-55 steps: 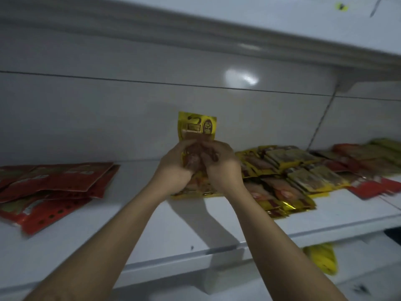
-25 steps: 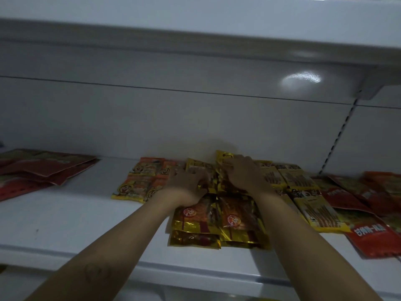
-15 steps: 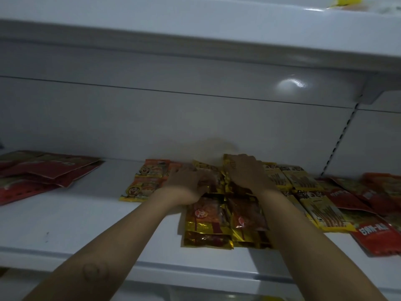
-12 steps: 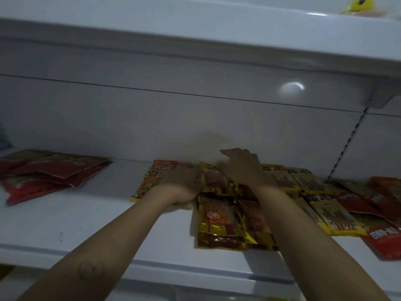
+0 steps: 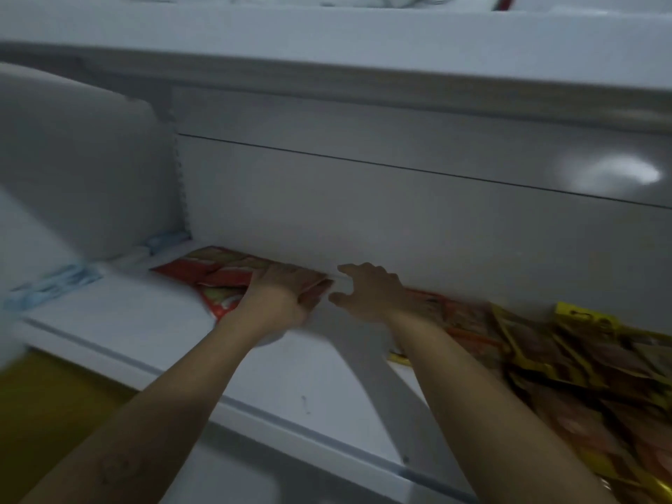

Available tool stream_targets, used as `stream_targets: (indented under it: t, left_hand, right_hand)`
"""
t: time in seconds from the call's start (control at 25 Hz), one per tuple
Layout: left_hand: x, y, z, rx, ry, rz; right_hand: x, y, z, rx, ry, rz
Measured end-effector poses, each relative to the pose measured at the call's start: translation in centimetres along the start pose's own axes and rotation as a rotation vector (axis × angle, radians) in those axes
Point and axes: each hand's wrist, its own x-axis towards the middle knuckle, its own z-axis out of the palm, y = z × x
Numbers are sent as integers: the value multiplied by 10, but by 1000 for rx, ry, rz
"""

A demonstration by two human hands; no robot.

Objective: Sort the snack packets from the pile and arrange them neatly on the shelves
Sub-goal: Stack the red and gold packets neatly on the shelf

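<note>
A stack of flat red snack packets (image 5: 218,272) lies at the back left of the white shelf (image 5: 145,329), against the rear wall. My left hand (image 5: 283,298) lies on the stack's right end, its fingers curled over that edge. Just to the right, my right hand (image 5: 371,292) hovers over bare shelf with its fingers spread, holding nothing. Orange packets (image 5: 462,321) lie behind my right wrist. Blurred gold and yellow packets (image 5: 589,361) are piled at the far right.
A white side panel (image 5: 72,158) closes the shelf on the left, with pale blue strips (image 5: 54,285) at its foot. The upper shelf (image 5: 327,49) overhangs closely. Yellow floor (image 5: 36,412) shows below the shelf's front edge.
My view and both hands have swung left, away from the gold packets now lying flat on the shelf. My left hand now sits on the red packets and my right hand is empty.
</note>
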Motion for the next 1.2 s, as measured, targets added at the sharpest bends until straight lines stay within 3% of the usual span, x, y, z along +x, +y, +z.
stream_targets:
  t: [0.24,0.48,0.72,0.88,1.0,1.2]
  left_hand:
    - [-16,-112,-13,57,-78,-189]
    - [-9,-148,-1,-41,-93,-136]
    - [26,-138,14,-49,-106,-152]
    - [52,-110,24,9,-290,-123]
    - [63,-99,41,-9,-256,-115]
    - [61,-91,53,-256,-209,-50]
  right_hand:
    - [61,-80,50,119,43,121]
    - [80,-108,95,183,71,249]
    - [71,-90,93,239,90,316]
    - [69,-84,89,440,148,260]
    - [70,-79,85,564,257,257]
    - [77,-73,77,983,517,528]
